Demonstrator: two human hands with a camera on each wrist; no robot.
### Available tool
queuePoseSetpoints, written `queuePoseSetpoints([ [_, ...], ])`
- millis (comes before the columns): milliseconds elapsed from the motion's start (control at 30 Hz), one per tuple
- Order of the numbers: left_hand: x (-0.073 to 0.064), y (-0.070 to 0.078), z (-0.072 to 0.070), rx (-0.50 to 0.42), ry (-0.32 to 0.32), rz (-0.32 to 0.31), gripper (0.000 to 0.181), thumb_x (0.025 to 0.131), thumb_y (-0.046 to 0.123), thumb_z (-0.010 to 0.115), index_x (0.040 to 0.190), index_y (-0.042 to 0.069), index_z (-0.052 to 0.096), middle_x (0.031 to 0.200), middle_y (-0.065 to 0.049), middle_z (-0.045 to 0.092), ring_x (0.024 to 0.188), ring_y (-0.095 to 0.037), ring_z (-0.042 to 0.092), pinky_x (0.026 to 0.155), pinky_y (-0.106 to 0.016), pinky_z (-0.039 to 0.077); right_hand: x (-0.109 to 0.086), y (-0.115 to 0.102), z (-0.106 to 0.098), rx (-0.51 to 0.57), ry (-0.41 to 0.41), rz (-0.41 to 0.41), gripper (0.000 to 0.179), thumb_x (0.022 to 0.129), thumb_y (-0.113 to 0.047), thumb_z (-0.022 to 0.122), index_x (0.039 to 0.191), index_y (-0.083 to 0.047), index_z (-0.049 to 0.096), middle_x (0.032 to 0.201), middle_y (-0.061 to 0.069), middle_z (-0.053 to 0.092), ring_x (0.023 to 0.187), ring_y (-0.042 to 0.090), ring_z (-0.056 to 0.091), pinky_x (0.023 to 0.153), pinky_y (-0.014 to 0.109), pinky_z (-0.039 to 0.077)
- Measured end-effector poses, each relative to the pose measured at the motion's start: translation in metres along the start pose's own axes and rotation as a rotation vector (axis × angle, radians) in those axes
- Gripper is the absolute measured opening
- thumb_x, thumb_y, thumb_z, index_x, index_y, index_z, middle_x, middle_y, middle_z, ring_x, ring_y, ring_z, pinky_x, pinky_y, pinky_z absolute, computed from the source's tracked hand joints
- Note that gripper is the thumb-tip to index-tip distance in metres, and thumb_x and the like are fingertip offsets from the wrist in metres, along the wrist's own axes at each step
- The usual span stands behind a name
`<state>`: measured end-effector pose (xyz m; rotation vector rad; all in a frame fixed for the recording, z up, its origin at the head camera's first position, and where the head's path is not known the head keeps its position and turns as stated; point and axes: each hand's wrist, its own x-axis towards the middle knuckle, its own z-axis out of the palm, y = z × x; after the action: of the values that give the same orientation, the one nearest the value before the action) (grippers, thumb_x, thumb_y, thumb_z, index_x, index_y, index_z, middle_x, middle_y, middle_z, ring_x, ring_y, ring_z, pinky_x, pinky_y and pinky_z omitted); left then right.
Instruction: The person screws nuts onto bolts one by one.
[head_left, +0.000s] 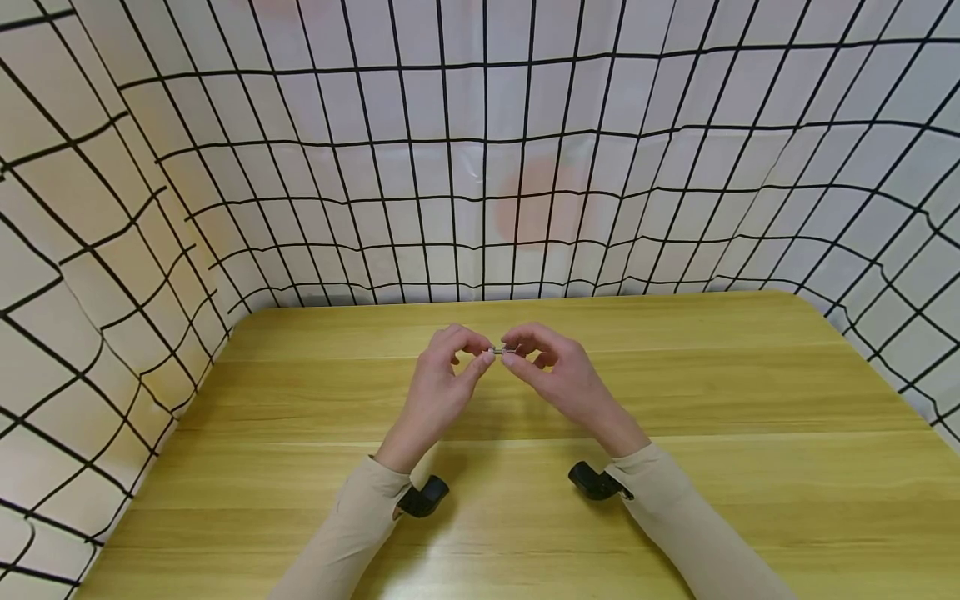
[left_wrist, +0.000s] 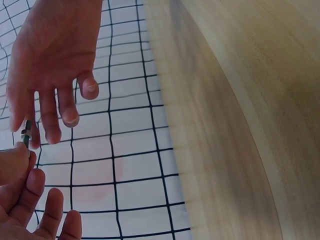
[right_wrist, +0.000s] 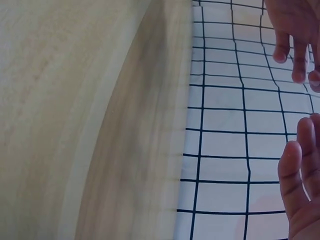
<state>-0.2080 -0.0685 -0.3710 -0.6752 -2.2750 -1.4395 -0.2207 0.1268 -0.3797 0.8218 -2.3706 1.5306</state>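
Note:
A small silvery bolt (head_left: 498, 351), with what looks like a nut (left_wrist: 26, 133) on its shaft, is held level above the wooden table. My left hand (head_left: 441, 375) pinches one end between thumb and forefinger. From the other side my right hand (head_left: 562, 371) has its thumb and forefinger around the opposite end; how firmly they touch it is hard to see. In the left wrist view, the bolt's greenish-dark shaft shows between both hands' fingertips. The right wrist view has both hands at its right edge, with the bolt out of sight.
The wooden table (head_left: 300, 467) stretches beneath both forearms. White sheeting with a black grid (head_left: 465, 179) rises behind its far edge and along both sides. Black wrist devices (head_left: 423, 497) sit at the ends of the beige sleeves (head_left: 352, 525).

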Motion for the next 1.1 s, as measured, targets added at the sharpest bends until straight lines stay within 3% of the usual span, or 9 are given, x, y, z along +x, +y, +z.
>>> queuePoseSetpoints([
  [133,0.000,0.001,-0.001,0.005,0.002,-0.002,0.003,0.092,0.010,0.070,0.094,0.010,0.068,0.090,0.004,0.059,0.094,-0.020,0.052,0.078,-0.046,0.040,0.001,-0.004,-0.001,0.013,0.000,-0.054,0.027,0.090,-0.006,0.071,0.116,-0.012,0.063,0.111,0.006,0.063,0.089,0.021,0.059,0.070,0.035,0.050],
  [333,0.000,0.000,-0.001,0.016,-0.008,-0.002,0.003,0.093,0.012,0.069,0.095,0.009,0.068,0.090,0.004,0.059,0.094,-0.019,0.051,0.078,-0.045,0.040,0.001,-0.030,-0.002,0.003,0.028,-0.179,0.022,0.085,0.010,0.070,0.104,0.003,0.064,0.111,0.017,0.058,0.083,0.027,0.058,0.063,0.033,0.051],
  [467,0.000,0.000,-0.001,0.014,-0.015,0.002,0.005,0.094,0.013,0.068,0.095,0.008,0.068,0.091,0.003,0.059,0.095,-0.023,0.052,0.078,-0.046,0.040,0.001,-0.035,-0.001,-0.003,0.046,-0.202,0.019,0.083,0.014,0.070,0.099,0.004,0.064,0.109,0.019,0.057,0.083,0.025,0.058,0.062,0.030,0.050],
  [567,0.000,-0.001,-0.001,0.005,-0.015,0.001,0.005,0.094,0.013,0.068,0.095,0.008,0.068,0.090,0.003,0.059,0.095,-0.027,0.053,0.078,-0.048,0.040,0.001,-0.035,-0.001,-0.004,0.046,-0.194,0.018,0.085,0.012,0.069,0.100,0.003,0.065,0.107,0.017,0.058,0.084,0.022,0.057,0.063,0.031,0.050],
  [800,0.000,-0.002,-0.001,0.003,-0.012,0.003,0.006,0.094,0.014,0.067,0.095,0.008,0.068,0.091,0.003,0.059,0.095,-0.027,0.053,0.079,-0.050,0.041,0.002,0.001,0.004,-0.007,0.017,-0.094,0.013,0.093,-0.005,0.068,0.105,-0.010,0.066,0.097,0.001,0.063,0.086,0.017,0.056,0.068,0.033,0.048],
  [933,-0.001,-0.001,0.000,0.011,-0.015,0.000,0.006,0.094,0.015,0.068,0.096,0.009,0.068,0.091,0.004,0.059,0.094,-0.021,0.052,0.079,-0.048,0.041,0.000,0.002,0.005,-0.008,0.012,-0.069,0.006,0.097,-0.015,0.064,0.102,-0.015,0.067,0.094,0.000,0.065,0.082,0.015,0.057,0.069,0.032,0.047],
  [1100,-0.001,0.000,0.001,0.007,-0.021,0.001,0.004,0.093,0.013,0.069,0.096,0.010,0.068,0.092,0.004,0.059,0.094,-0.016,0.051,0.080,-0.051,0.041,-0.001,0.002,0.005,-0.026,0.017,-0.057,0.006,0.098,-0.017,0.062,0.099,-0.016,0.068,0.092,-0.002,0.066,0.079,0.015,0.056,0.070,0.033,0.047],
])
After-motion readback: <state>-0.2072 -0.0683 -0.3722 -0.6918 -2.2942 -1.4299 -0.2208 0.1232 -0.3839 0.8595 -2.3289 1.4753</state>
